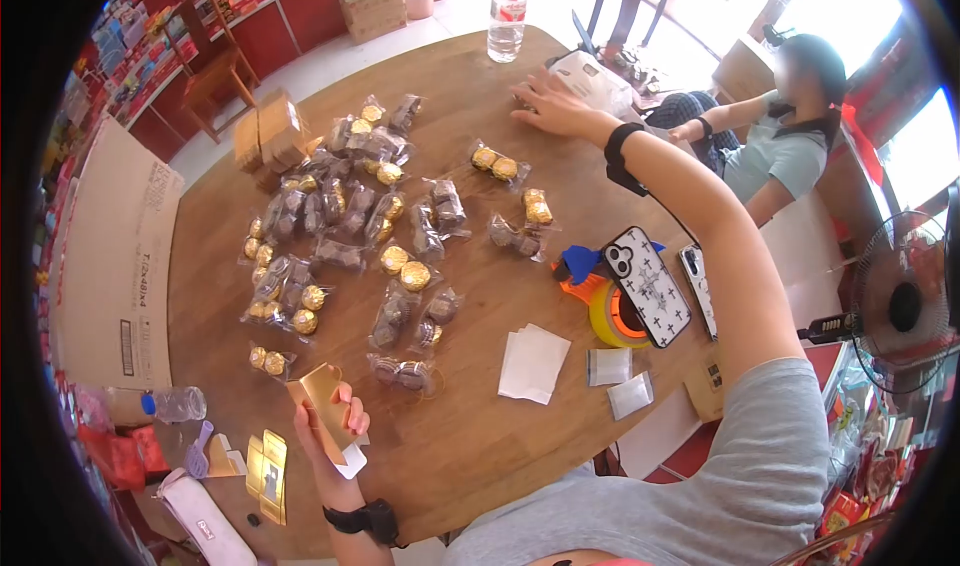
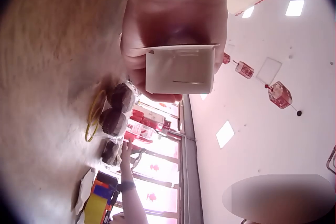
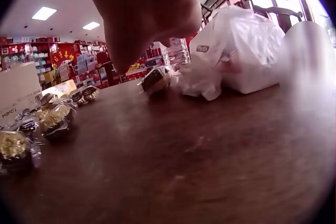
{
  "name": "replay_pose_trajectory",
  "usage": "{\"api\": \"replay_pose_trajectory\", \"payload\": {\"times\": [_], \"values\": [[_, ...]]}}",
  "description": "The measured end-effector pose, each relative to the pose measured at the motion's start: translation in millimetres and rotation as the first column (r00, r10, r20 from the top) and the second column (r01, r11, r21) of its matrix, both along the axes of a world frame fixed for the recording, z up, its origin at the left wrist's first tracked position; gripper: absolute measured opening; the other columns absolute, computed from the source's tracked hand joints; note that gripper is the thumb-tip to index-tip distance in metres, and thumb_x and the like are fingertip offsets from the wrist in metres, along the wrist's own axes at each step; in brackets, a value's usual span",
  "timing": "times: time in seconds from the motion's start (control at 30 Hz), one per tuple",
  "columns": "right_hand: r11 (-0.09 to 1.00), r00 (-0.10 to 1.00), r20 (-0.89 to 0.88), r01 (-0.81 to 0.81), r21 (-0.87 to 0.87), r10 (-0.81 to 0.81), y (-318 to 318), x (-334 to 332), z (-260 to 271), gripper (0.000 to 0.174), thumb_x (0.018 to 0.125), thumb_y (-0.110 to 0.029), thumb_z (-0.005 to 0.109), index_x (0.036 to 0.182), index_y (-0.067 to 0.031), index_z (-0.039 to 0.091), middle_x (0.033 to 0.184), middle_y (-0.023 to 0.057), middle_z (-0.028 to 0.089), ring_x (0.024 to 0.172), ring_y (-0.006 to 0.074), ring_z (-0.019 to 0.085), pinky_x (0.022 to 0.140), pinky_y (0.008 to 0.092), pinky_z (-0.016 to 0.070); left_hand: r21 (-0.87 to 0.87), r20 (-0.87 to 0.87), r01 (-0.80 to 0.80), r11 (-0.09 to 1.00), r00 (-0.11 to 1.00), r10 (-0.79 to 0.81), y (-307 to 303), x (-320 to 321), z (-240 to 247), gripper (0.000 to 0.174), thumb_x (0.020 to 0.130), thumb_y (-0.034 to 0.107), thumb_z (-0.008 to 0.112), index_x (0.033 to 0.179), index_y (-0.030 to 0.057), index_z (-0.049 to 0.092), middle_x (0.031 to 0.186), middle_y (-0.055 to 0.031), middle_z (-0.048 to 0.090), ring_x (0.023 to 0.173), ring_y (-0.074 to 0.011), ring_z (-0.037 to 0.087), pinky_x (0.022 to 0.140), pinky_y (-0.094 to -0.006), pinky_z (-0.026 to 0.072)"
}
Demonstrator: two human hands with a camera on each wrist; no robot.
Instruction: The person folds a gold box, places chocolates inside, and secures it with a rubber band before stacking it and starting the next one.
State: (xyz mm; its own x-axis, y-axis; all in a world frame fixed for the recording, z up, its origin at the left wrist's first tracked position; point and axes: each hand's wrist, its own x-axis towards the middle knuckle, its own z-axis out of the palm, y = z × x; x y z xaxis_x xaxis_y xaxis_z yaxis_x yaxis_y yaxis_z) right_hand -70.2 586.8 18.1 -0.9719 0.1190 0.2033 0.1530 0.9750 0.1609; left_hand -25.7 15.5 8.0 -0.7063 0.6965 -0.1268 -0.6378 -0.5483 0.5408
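Observation:
My left hand (image 1: pixel 345 411) grips a small gold carton (image 1: pixel 322 396) at the near left of the table. The left wrist view looks into the carton's white open end (image 2: pixel 181 70). My right hand (image 1: pixel 560 104) reaches to the far side of the table with its fingers spread, beside a white plastic bag (image 1: pixel 592 81). In the right wrist view, a clear packet (image 3: pixel 156 78) with something dark and gold in it lies right below that hand. Several clear packets of gold-foil balls (image 1: pixel 397 259) and dark balls (image 1: pixel 392 316) cover the table's left half.
Folded brown cartons (image 1: pixel 270 131) are stacked at the far left, by a large cardboard box (image 1: pixel 115 266). A water bottle (image 1: pixel 507 16) stands at the back edge. A phone (image 1: pixel 648 286), yellow tape (image 1: pixel 612 321) and white papers (image 1: pixel 533 364) lie at right. Another person (image 1: pixel 780 146) sits beyond the table.

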Motion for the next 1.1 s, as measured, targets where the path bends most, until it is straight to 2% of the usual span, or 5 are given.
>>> {"api": "replay_pose_trajectory", "payload": {"times": [0.13, 0.4, 0.67, 0.97, 1.1], "values": [[0.714, 0.98, 0.125, -0.025, -0.699, 0.157, -36.5, -21.5, 7.0, 0.055, 0.091, -0.048, 0.044, 0.138, -0.0197, 0.037, 0.145, 0.0197, 0.023, 0.134, 0.0357, 0.023, 0.107, 0.0464, 0.0273, 0.051, 0.078, -0.029, 0.998, 0.997, 0.025, -2.2, -1.6, 1.5, 0.06, 0.09, 0.045, 0.047, 0.129, 0.0023, 0.032, 0.093, -0.0119, 0.046, 0.063, -0.0189, 0.046, 0.054, -0.0305, 0.0418], [0.764, 0.738, 0.197, -0.613, -0.202, 0.645, -97.5, 39.7, 19.1, 0.042, 0.085, -0.022, 0.056, 0.126, -0.0182, 0.051, 0.146, 0.0128, 0.022, 0.135, 0.0319, 0.024, 0.105, 0.0459, 0.0327, 0.16, 0.205, -0.047, 0.986, 0.979, 0.013, -6.6, -6.0, -6.0, 0.059, 0.09, 0.042, 0.046, 0.133, 0.0041, 0.031, 0.094, -0.0109, 0.046, 0.064, -0.0192, 0.046, 0.055, -0.0323, 0.0424], [0.809, 0.776, 0.232, -0.573, -0.128, 0.587, -8.1, 139.8, 37.2, 0.029, 0.072, -0.006, 0.06, 0.1, -0.0116, 0.06, 0.136, 0.0112, 0.039, 0.128, 0.0304, 0.036, 0.102, 0.0405, 0.0378, 0.194, 0.221, -0.024, 0.981, 0.975, -0.019, -6.5, -5.6, -7.1, 0.06, 0.091, 0.042, 0.045, 0.135, 0.0036, 0.03, 0.095, -0.0114, 0.046, 0.065, -0.021, 0.046, 0.056, -0.0344, 0.0429], [0.965, 0.993, 0.108, -0.078, 0.25, 0.052, 170.6, 205.6, -20.8, 0.027, 0.081, -0.003, 0.056, 0.108, 0.0015, 0.055, 0.122, 0.0104, 0.051, 0.113, 0.0218, 0.049, 0.095, 0.0316, 0.0408, 0.23, 0.196, 0.004, 0.973, 0.979, -0.05, -7.4, -14.9, -14.4, 0.061, 0.091, 0.04, 0.045, 0.135, 0.0019, 0.029, 0.097, -0.012, 0.045, 0.067, -0.0223, 0.046, 0.058, -0.0356, 0.0432], [0.925, 0.909, -0.212, -0.378, -0.048, 0.36, 189.4, 194.0, -0.4, 0.044, 0.084, -0.016, 0.06, 0.121, 0.0016, 0.045, 0.124, 0.012, 0.049, 0.116, 0.0192, 0.043, 0.097, 0.0303, 0.0359, 0.159, 0.188, -0.051, 0.986, 0.982, 0.021, -4.2, -12.4, -6.3, 0.06, 0.09, 0.042, 0.046, 0.133, 0.0028, 0.031, 0.093, -0.0089, 0.042, 0.065, -0.0187, 0.044, 0.057, -0.0326, 0.0424]]}}
